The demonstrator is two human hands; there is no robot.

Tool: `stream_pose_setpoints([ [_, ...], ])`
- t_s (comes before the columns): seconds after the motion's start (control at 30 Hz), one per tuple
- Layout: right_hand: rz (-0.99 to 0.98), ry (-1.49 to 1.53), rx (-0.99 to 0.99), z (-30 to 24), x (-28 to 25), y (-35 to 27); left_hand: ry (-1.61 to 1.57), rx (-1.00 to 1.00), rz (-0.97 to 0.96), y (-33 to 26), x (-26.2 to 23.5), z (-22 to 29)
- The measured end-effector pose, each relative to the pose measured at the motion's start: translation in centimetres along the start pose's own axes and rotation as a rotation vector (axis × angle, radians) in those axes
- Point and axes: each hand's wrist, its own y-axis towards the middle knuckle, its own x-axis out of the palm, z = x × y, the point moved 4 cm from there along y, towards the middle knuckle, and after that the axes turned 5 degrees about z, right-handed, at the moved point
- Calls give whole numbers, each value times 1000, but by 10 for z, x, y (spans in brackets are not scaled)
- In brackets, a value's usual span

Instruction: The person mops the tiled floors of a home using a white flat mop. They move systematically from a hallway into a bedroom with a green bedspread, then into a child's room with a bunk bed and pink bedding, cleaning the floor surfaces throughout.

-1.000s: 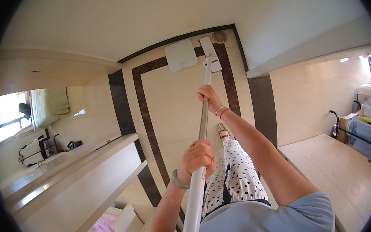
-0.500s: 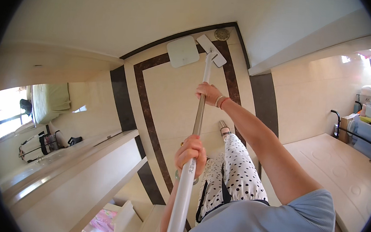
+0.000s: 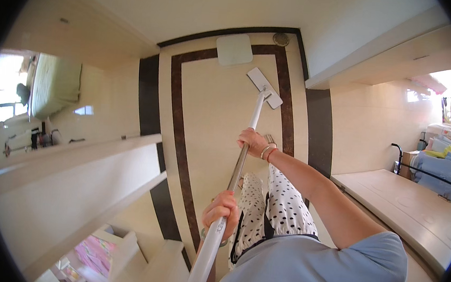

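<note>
Both of my hands are wrapped round the long handle of a white flat mop. My left hand is closed on the thick white part of the handle, nearest my body. Farther down, my right hand grips the pole where the metal section meets the white one. The mop's rectangular head lies flat and slanted on the beige tiled floor, just inside the dark brown border stripe. Beyond it, near the far wall, is a pale square bathroom-scale-like plate, apart from the mop head.
A round floor drain sits in the far corner. Dark thresholds cross doorways on both sides. Beige doors stand at left and right. A black-railed cart with folded cloths is at far right. My feet are behind the mop head.
The mop head has been drawn back toward me, away from the far wall and the pale plate. Both hands have moved nearer my body, and my view has shifted.
</note>
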Motion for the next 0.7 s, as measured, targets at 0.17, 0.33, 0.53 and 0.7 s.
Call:
stream_pose_setpoints([
  [0.17, -108, 76, 48, -62, 53, -44, 35, -68, 42, -63, -46, 45],
  [0.33, -240, 133, -94, -135, 108, -73, 153, -185, 209, -124, -89, 87],
  [0.53, -391, 192, -280, -196, 190, -115, 306, -305, 382, -171, -118, 133],
  [0.7, -554, 346, -274, -231, 208, -137, 342, -355, 410, -179, -131, 160],
])
